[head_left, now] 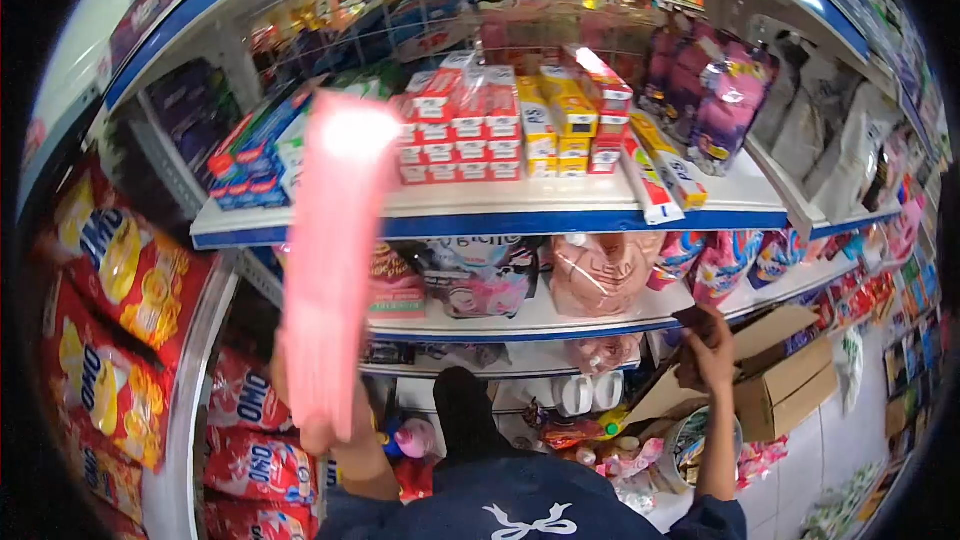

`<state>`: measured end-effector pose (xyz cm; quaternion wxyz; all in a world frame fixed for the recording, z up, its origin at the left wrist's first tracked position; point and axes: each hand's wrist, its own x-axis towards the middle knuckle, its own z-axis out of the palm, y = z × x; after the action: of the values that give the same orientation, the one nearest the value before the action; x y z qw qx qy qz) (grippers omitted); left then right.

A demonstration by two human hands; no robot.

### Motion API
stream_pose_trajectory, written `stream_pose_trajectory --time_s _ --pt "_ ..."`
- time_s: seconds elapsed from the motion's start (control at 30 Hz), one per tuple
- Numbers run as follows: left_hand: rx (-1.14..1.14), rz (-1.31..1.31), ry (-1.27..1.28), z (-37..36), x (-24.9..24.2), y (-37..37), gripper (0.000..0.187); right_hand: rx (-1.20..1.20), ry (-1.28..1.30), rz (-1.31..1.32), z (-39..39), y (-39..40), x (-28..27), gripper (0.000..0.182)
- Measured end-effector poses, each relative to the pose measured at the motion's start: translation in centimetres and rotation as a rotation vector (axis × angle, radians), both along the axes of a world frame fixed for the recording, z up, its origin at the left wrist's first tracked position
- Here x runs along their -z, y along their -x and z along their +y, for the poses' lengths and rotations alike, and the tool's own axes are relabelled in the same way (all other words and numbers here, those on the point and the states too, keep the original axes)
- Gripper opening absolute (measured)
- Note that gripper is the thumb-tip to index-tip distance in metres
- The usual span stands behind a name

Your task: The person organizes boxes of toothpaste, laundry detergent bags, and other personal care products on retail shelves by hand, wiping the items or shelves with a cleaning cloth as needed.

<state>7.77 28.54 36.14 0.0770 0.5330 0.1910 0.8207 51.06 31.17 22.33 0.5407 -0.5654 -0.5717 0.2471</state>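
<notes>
A long pink object (335, 270), blurred by motion and with a bright glare near its top, stands upright in my left hand (318, 430), in front of the shelves. My left fingers are wrapped round its lower end. My right hand (708, 345) is at the right, below the front edge of the middle shelf, pinching a small dark item (697, 320). On the upper shelf (600, 202), behind the pink object, stand stacked red and white boxes (460, 130) and yellow boxes (570, 125).
Red OMO bags (110, 380) fill the left side. Pouches (475, 275) and a pink bag (605, 270) are on the middle shelf (560, 315). An open cardboard box (790, 380) and a bucket (690, 440) stand on the floor at lower right.
</notes>
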Motion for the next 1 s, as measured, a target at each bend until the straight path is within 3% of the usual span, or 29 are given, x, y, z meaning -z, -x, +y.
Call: stream_pose_trajectory --time_s 0.07,0.13,0.17,0.2,0.33,0.43,0.57,0.63,0.73,0.77,0.87,0.9,0.93,1.0 --pt "-0.309 0.095 -0.036 1.8 -2.5 0.6 0.039 -0.066 -0.050 -0.040 1.4 2.7 1.3 0.041" --pt "-0.609 0.320 0.218 2.5 -4.1 1.0 0.044 0.017 -0.056 -0.025 2.4 4.9 3.8 0.040" --pt "-0.649 0.374 0.190 3.9 -4.4 1.2 0.045 -0.023 -0.113 0.112 3.7 4.8 7.3 0.038" --pt "-0.690 0.428 0.160 5.5 -4.3 1.6 0.046 0.120 -0.019 -0.056 3.7 5.5 8.2 0.037" --pt "-0.540 0.447 0.293 8.9 -3.7 1.7 0.035 0.143 -0.032 -0.222 3.8 7.8 11.1 0.040" --pt "-0.589 0.516 0.243 10.6 -3.3 2.3 0.036 0.078 -0.028 -0.134 3.6 8.0 12.9 0.042" --pt "-0.835 0.498 0.162 10.3 -3.7 1.5 0.053 0.042 0.059 -0.092 2.7 8.1 12.6 0.041" --pt "-0.934 0.370 0.139 10.3 -2.0 0.9 0.067 0.050 0.037 -0.103 2.4 8.6 11.6 0.041" --pt "-1.006 0.437 0.237 10.9 2.3 -1.5 0.079 0.121 -0.043 -0.132 2.5 9.8 12.9 0.040" --pt "-0.923 0.500 0.385 11.0 2.7 -2.4 0.081 0.140 -0.018 -0.103 2.5 9.9 15.2 0.040" --pt "-0.877 0.473 0.386 12.1 1.9 -3.1 0.081 0.163 0.124 -0.161 0.1 10.6 17.7 0.039" --pt "-0.876 0.487 0.390 12.5 1.9 -3.0 0.080 0.169 0.302 -0.115 -1.0 11.9 15.7 0.039" --pt "-0.875 0.495 0.414 12.9 1.7 -2.9 0.080 0.136 0.077 -0.128 -1.5 12.1 17.7 0.039" --pt "-0.867 0.524 0.455 13.5 1.6 -2.8 0.080 0.096 0.224 -0.053 -3.7 12.0 20.4 0.038"
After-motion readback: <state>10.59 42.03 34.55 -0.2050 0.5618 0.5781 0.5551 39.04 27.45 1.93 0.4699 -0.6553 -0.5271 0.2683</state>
